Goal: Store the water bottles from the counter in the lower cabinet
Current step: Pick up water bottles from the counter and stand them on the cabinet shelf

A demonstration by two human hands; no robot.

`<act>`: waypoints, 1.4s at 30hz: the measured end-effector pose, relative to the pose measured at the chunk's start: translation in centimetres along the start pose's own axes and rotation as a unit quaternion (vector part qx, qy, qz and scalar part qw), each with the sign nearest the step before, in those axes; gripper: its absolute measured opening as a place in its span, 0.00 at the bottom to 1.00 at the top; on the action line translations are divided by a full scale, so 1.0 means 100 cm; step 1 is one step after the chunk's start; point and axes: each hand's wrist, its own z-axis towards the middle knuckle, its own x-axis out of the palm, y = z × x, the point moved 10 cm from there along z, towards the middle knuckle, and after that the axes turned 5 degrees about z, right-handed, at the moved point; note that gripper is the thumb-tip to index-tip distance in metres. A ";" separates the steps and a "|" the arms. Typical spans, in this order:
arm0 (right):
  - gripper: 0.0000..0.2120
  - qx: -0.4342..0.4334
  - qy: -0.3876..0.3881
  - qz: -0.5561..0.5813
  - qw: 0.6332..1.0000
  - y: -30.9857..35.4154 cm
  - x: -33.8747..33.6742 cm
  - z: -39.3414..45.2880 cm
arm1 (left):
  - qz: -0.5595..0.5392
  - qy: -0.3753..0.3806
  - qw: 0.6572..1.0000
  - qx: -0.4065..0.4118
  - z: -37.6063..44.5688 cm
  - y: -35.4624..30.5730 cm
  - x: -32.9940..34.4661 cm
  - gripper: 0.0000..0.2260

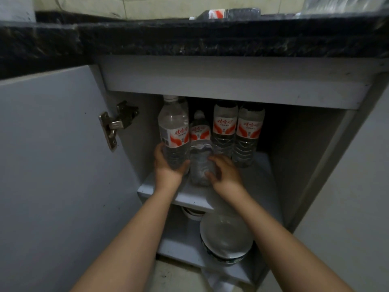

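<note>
Left hand (168,163) grips the lower body of an upright bottle (173,131) at the shelf's (256,182) left side. Right hand (226,172) curls round a second bottle (200,165) just beside it, nearer the front edge. Three more bottles (225,127) stand behind, toward the back. Below the shelf, bowls (226,237). Up top, another bottle lies on the table (189,36).

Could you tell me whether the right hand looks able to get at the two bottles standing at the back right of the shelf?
Probably yes. The right hand grips only the front bottle, and the back right bottles stand just beyond it with bare shelf beside them.
</note>
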 end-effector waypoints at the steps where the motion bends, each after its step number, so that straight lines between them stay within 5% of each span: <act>1: 0.18 -0.003 0.009 0.003 1.000 0.001 0.001 0.001 | -0.022 0.007 1.000 -0.009 0.003 0.001 0.003 0.33; 9: 0.06 0.055 0.003 -0.022 0.998 -0.006 0.001 0.013 | -0.015 0.014 1.000 0.010 0.002 0.008 -0.003 0.30; 16: 0.37 0.183 0.012 0.112 0.977 -0.014 0.017 0.036 | 0.031 0.018 0.999 0.030 -0.009 0.002 -0.015 0.30; 20: 0.24 0.229 0.059 0.202 0.950 -0.022 0.035 0.026 | 0.040 0.021 0.998 0.031 -0.018 0.006 -0.022 0.31; 24: 0.18 0.257 0.013 0.318 0.912 -0.035 0.035 0.003 | 0.033 0.031 0.999 0.030 -0.024 0.007 -0.025 0.31; 35: 0.35 -0.006 -0.075 0.239 0.968 0.017 0.001 -0.012 | 0.010 0.046 0.998 0.035 -0.022 0.006 -0.027 0.32; 42: 0.39 -0.018 -0.060 0.230 0.971 0.024 0.001 -0.013 | -0.007 0.086 0.995 0.049 -0.029 0.012 -0.030 0.33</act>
